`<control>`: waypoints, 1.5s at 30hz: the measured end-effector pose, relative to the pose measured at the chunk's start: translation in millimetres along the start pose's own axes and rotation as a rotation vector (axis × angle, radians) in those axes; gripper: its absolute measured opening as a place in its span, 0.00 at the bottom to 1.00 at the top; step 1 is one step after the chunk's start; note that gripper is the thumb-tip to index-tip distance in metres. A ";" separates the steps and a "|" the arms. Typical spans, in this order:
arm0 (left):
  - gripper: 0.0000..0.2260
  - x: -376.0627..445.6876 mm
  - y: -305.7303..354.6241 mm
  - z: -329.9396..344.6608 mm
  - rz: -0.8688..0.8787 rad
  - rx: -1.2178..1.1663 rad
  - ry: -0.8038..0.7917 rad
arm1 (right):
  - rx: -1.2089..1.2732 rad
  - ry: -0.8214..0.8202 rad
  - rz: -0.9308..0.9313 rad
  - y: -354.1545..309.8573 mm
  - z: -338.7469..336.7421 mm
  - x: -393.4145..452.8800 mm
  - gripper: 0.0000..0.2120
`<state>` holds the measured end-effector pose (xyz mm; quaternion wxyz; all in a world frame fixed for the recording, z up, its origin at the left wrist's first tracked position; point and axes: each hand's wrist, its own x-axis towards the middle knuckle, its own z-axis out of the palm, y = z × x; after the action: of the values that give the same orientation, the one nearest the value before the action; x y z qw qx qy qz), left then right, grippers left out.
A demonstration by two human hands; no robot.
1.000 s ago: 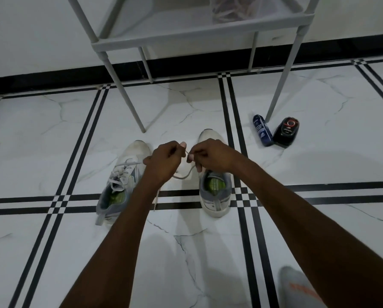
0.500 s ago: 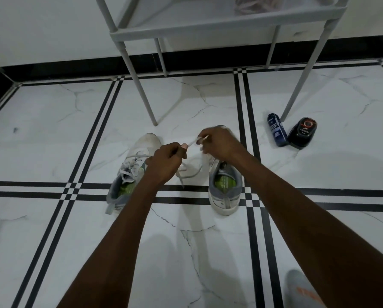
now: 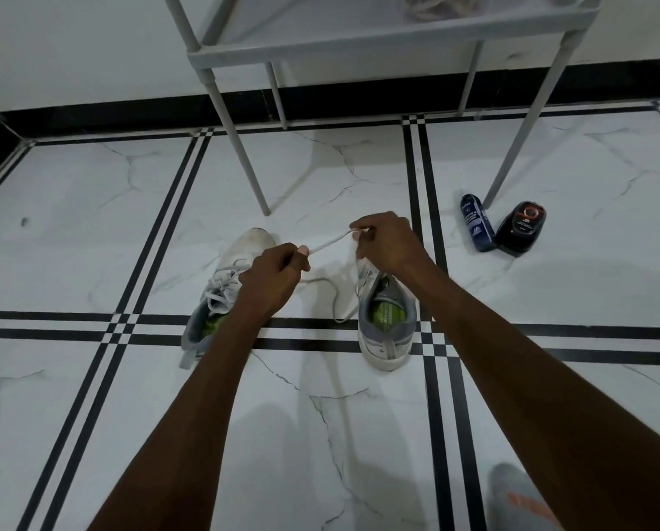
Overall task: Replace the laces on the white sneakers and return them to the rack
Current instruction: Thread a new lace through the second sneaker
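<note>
Here, both hands work one flat white shoelace (image 3: 326, 245) above the floor, stretching a short span taut between them, probably to straighten it before threading. The left hand (image 3: 273, 279) pinches its near end with curled fingers; the right hand (image 3: 388, 243) pinches the far end, held over the right white sneaker with grey heel and green insole (image 3: 386, 327). The slack trails down in a loop to the white marble-patterned floor (image 3: 91, 231) between the shoes. The left white sneaker (image 3: 221, 297) lies just beside it, seemingly laced already. Both sit in front of the grey metal rack (image 3: 359, 44), close for returning afterwards, a step not yet done.
</note>
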<state>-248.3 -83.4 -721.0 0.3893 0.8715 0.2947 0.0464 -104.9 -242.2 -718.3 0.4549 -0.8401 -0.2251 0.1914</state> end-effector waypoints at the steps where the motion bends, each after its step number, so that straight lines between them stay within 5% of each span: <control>1: 0.19 0.5 -0.4 0.9 0.015 0.011 0.005 | -0.009 -0.068 -0.019 0.6 -0.1 -0.6 0.18; 3: 0.18 0.8 2.6 3.6 0.080 0.056 0.032 | -0.097 -0.173 -0.122 -3.9 5.4 -6.4 0.21; 5: 0.16 1.3 6.4 7.2 0.167 0.093 0.069 | -0.153 -0.202 -0.186 -8.2 13.8 -12.2 0.13; 11: 0.10 -1.5 14.7 14.4 0.175 -0.185 0.203 | -0.169 -0.090 -0.213 -6.4 27.1 -24.2 0.09; 15: 0.08 -4.9 16.7 21.2 0.112 -0.482 0.161 | -0.100 -0.102 -0.157 -2.5 32.2 -30.1 0.09; 23: 0.04 -8.2 23.1 39.2 0.044 -0.702 0.025 | -0.020 -0.090 -0.074 5.5 15.6 -43.6 0.12; 26: 0.04 -8.8 30.5 44.5 0.044 -0.699 0.051 | -0.006 -0.086 -0.056 9.0 10.2 -47.3 0.10; 31: 0.04 -5.0 47.0 52.1 0.119 -0.626 0.015 | -0.095 0.203 0.003 27.4 -30.5 -54.1 0.08; 36: 0.05 -2.0 49.5 69.4 0.226 -0.344 0.013 | -0.261 0.043 0.121 44.5 -40.4 -65.1 0.18; 45: 0.03 -3.7 54.4 82.2 0.332 -0.117 0.027 | -0.234 0.177 -0.022 60.4 -22.4 -71.5 0.09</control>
<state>-199.8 -167.4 -739.0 0.4225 0.8833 0.1485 0.1388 -139.8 -326.1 -749.8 0.3739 -0.8985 -0.2138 0.0841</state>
